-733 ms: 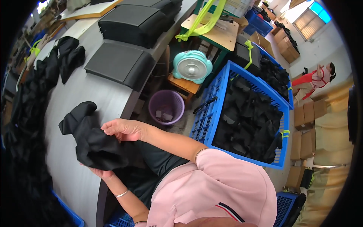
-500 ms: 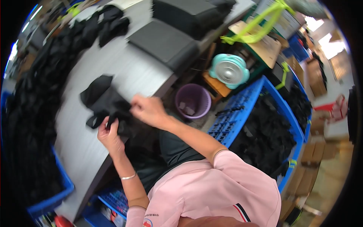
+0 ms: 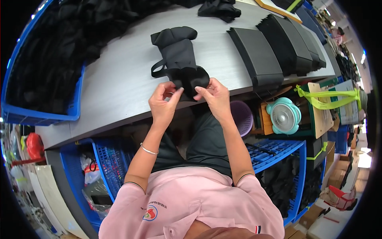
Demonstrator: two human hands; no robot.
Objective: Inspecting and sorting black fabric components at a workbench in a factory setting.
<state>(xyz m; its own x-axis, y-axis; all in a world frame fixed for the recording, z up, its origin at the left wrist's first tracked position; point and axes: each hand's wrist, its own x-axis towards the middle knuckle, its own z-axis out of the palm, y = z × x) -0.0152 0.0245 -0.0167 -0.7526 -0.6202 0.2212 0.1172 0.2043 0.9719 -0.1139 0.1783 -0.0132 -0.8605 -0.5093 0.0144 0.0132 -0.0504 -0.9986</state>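
Observation:
A black fabric piece (image 3: pixel 178 55) with a narrow strap loop on its left side lies stretched over the near edge of the grey table (image 3: pixel 115 83). Its far end is folded or bunched on the tabletop. My left hand (image 3: pixel 164 104) pinches the near end between thumb and fingers. Opposite it, my right hand (image 3: pixel 216 99) grips the right side of that same end, its thumb pointing inward. Between the two hands the cloth spreads and hangs slightly over the edge.
Stacks of flat black pieces (image 3: pixel 258 53) stand on the table's right. A blue crate (image 3: pixel 39 117) heaped with black cloth is at the left. Below are a purple bin (image 3: pixel 242 117), a turquoise fan (image 3: pixel 283 115) and blue baskets (image 3: pixel 301 175). More black cloth (image 3: pixel 219 9) lies at the back.
The view has swung round, so the table now runs across in front of me. My right hand, blurred beside the cloth before, now holds its near end alongside my left hand.

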